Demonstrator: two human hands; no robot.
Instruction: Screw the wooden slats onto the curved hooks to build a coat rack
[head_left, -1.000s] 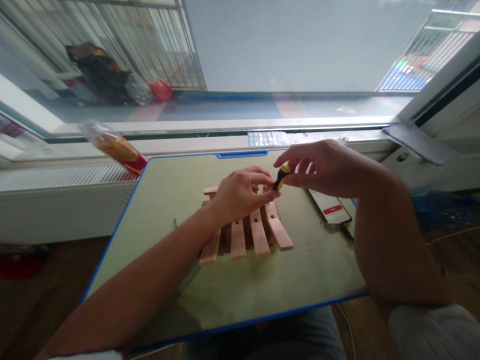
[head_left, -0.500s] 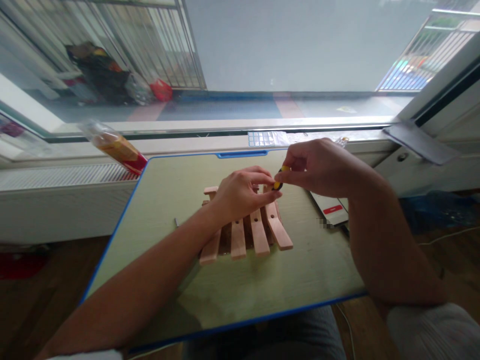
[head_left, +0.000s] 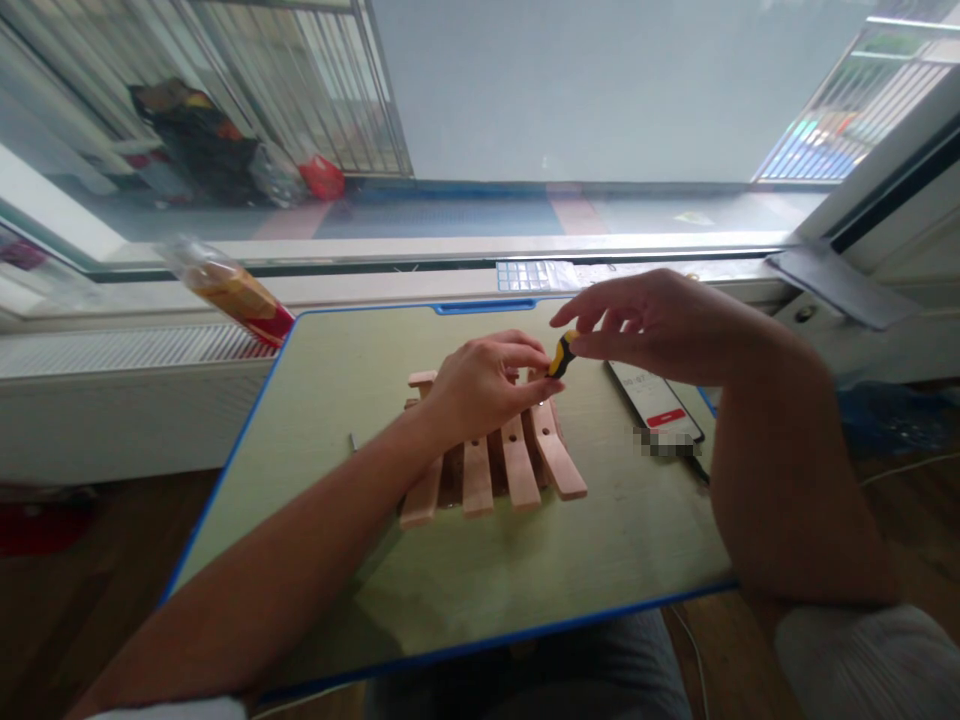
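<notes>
A rack of several pale wooden slats (head_left: 517, 465) lies on the green table (head_left: 480, 570). My left hand (head_left: 484, 385) rests on its far end, fingers curled and pressing the wood. My right hand (head_left: 652, 320) pinches a small yellow-and-black screwdriver (head_left: 561, 355) by its handle, held upright just right of my left fingertips, over the rack's far right corner. The index finger of that hand is stretched out. The screwdriver's tip is hidden behind my left fingers.
A phone (head_left: 656, 400) with a red button on its screen lies on the table under my right wrist. A packet of snacks (head_left: 229, 290) leans at the table's far left corner. A small screw (head_left: 351, 443) lies left of the rack. A window sill runs behind.
My right fingers closed round the screwdriver handle and then loosened, turning it; the hand shifted slightly up. My left hand and the rack stayed put.
</notes>
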